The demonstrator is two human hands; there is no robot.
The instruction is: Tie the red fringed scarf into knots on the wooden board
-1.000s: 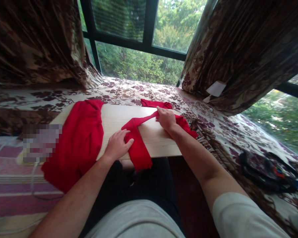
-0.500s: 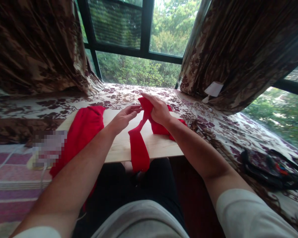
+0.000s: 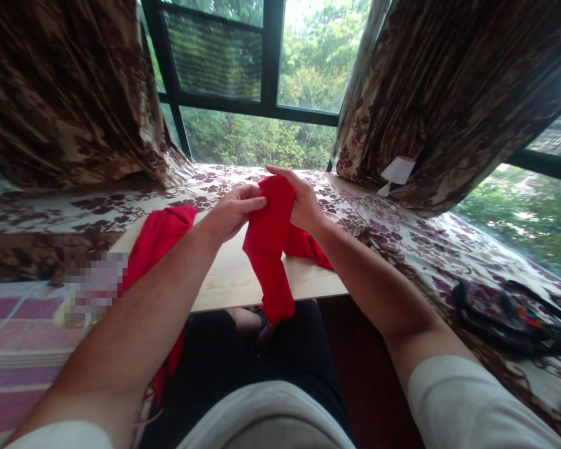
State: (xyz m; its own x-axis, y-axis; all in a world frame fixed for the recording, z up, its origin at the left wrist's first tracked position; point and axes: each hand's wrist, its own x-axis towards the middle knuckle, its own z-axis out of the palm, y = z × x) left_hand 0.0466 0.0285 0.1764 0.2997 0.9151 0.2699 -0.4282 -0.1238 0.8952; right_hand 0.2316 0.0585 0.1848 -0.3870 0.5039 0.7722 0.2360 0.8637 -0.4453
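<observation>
The person is sitting in front of a wooden board point(image 3: 229, 284) that is lying across the lap, and both hands are lifted above its far part, at about 12 o'clock from the body.

The left hand point(image 3: 234, 212) is pinching the upper edge of a red cloth point(image 3: 271, 249) between thumb and fingers, so it is closed on the fabric. The right hand point(image 3: 303, 204) is closed on the same edge from the 3 o'clock side, with its fingers going behind the cloth. The two hands are gripping near each other, so the top edge is standing between them and the rest is hanging down freely. The lower end is dropping past the near edge of the board, toward 6 o'clock. Another part of the cloth is resting on the board under the right wrist.

At 9 o'clock from the hands, a second red garment point(image 3: 161, 240) is lying over the left end of the board, apart from the held one, and it is hanging down over the edge there. Around the board a flowered cover point(image 3: 224, 181) is spreading out. Brown curtains point(image 3: 449, 93) are hanging at both sides of the window point(image 3: 271, 68) at 12 o'clock. A dark bag point(image 3: 505, 315) is lying at 4 o'clock, well apart.
</observation>
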